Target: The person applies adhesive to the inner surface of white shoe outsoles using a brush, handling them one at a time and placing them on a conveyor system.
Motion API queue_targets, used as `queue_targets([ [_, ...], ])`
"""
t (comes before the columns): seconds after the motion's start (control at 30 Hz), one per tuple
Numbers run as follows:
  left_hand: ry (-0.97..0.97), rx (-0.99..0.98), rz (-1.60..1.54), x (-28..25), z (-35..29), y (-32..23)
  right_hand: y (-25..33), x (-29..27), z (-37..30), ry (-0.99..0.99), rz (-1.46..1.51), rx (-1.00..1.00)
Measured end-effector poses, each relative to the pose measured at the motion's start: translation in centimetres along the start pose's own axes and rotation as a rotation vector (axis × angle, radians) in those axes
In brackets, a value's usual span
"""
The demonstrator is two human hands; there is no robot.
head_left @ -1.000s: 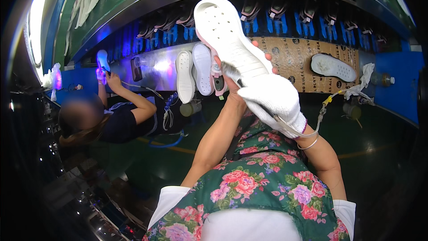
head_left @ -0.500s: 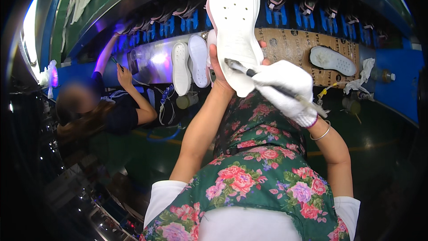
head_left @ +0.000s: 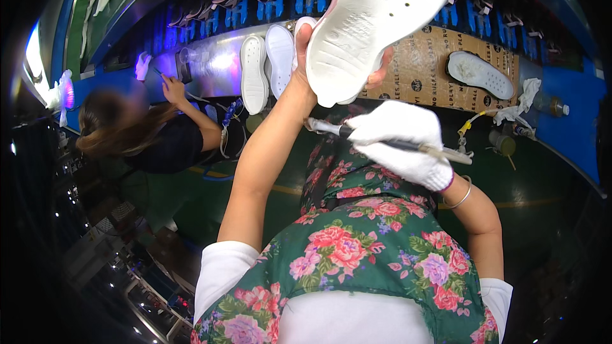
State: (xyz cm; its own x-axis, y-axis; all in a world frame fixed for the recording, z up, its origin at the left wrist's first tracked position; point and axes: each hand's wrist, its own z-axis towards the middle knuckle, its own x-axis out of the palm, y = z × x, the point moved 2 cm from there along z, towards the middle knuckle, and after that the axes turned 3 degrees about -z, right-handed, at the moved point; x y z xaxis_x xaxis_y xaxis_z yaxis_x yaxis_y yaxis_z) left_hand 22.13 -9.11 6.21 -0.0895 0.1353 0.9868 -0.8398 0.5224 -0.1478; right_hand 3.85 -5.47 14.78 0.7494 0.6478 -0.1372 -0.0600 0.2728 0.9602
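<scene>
My bare left hand point(head_left: 306, 48) grips a white shoe sole point(head_left: 376, 19) and holds it up high, its tread side with small holes facing me. Just below it, my right hand point(head_left: 398, 143) in a white glove is closed on a thin brush point(head_left: 357, 135) that lies across the glove, its tip pointing left toward my left forearm. The brush tip is apart from the sole.
Two white soles point(head_left: 266, 67) lie side by side on the lit conveyor, and another sole point(head_left: 478, 73) rests on brown cardboard point(head_left: 433, 67) to the right. A co-worker point(head_left: 146, 137) in a dark top works at the left. Small bottles and a rag point(head_left: 519, 105) sit at right.
My left hand has lifted the sole higher and tilted it toward me. The gloved right hand with the brush has dropped away from the sole to below it.
</scene>
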Motion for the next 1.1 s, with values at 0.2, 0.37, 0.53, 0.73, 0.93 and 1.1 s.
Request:
queue_targets([
  [0.2,-0.230,-0.092,0.052,-0.1,-0.4,-0.8,0.5,-1.3,0.5,-0.051,-0.505,-0.189],
  [0.37,-0.098,-0.099,0.006,0.5,0.1,-1.1,0.0,1.0,-1.1,0.028,-0.414,-0.238],
  [0.53,-0.084,-0.082,-0.030,0.1,0.0,-1.4,-1.2,-0.1,-0.3,-0.183,-0.151,0.122],
  [0.73,-0.067,-0.065,-0.021,-1.4,-1.4,-0.3,-1.3,-0.9,-0.7,-0.277,0.316,0.506],
  [0.93,-0.107,0.062,-0.028,-1.2,-2.8,3.7,-0.9,-6.9,3.0,-0.374,-0.653,-0.179],
  [1.1,-0.520,0.273,-0.048,0.1,-2.5,4.2,0.2,-5.5,1.4,-0.235,-0.554,-0.171],
])
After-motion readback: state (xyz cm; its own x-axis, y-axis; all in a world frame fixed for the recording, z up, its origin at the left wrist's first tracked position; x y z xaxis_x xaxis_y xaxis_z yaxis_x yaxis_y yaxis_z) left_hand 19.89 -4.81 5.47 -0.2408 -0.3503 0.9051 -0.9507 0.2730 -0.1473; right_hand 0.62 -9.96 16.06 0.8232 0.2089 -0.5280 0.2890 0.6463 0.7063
